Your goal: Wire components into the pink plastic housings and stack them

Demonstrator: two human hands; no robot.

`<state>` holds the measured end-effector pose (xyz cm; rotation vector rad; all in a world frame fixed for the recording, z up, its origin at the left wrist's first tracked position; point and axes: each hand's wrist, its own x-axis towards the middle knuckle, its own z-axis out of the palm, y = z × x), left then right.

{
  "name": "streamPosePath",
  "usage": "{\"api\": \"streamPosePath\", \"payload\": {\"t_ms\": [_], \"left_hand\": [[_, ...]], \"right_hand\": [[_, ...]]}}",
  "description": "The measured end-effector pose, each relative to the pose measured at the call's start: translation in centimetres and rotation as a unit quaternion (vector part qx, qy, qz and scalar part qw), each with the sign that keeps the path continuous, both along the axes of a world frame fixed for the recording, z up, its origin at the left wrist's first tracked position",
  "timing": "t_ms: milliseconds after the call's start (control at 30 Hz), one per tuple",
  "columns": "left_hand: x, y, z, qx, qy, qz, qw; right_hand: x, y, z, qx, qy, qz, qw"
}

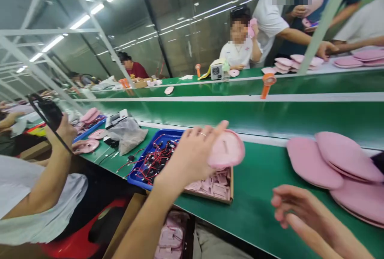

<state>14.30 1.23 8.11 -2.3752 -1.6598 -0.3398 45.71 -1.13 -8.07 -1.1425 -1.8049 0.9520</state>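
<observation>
My left hand (192,155) grips a pink oval plastic shell (231,149) by its left side, above a cardboard box of small pink parts (220,189). Just left of that box is a blue tray (136,177) full of black parts with red and black wires. Above the green bench top, my right hand (303,211) hangs with its fingers loosely bent and apart, and nothing shows in it. Nearest to it, on the right, lie several larger pink oval shells (318,163), partly stacked.
Behind the bench runs a green conveyor (270,119), with an orange handheld fan (267,85) on its far divider. A co-worker (42,195) sits at left beside a plastic bag (132,137). Below the bench edge is a box of pink shells (171,235). More people work across the line.
</observation>
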Motion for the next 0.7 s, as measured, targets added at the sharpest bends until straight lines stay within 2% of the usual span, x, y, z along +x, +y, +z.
{"api": "streamPosePath", "payload": {"t_ms": [67, 100, 167, 233, 300, 433, 567, 700], "left_hand": [[-1.3, 2.0, -0.7, -0.025, 0.036, 0.036, 0.998], [-1.6, 2.9, -1.3, -0.048, 0.051, 0.037, 0.997], [-1.5, 4.2, -2.4, -0.09, 0.071, 0.02, 0.993], [-1.0, 5.1, -3.1, -0.114, 0.081, 0.002, 0.99], [-0.3, 5.9, -3.1, -0.124, 0.082, -0.005, 0.989], [1.2, 6.5, -2.6, -0.13, 0.098, -0.005, 0.987], [2.4, 6.3, -2.6, -0.117, 0.095, -0.006, 0.989], [1.0, 5.9, -3.0, -0.095, 0.092, 0.029, 0.991]], "right_hand": [[-1.1, -1.1, 2.0, -0.067, 0.011, 0.04, 0.997], [-1.5, -1.4, 2.7, -0.066, 0.007, 0.042, 0.997], [-1.7, -1.3, 3.5, -0.004, -0.024, 0.012, 1.0], [-0.7, -0.5, 3.8, 0.08, -0.068, -0.061, 0.993], [1.2, 0.9, 4.1, 0.136, -0.106, -0.156, 0.973], [5.0, 5.7, 4.9, 0.165, -0.172, -0.311, 0.92], [6.6, 10.5, 4.4, 0.125, -0.268, -0.367, 0.882], [7.1, 12.3, 2.9, 0.073, -0.339, -0.384, 0.856]]}}
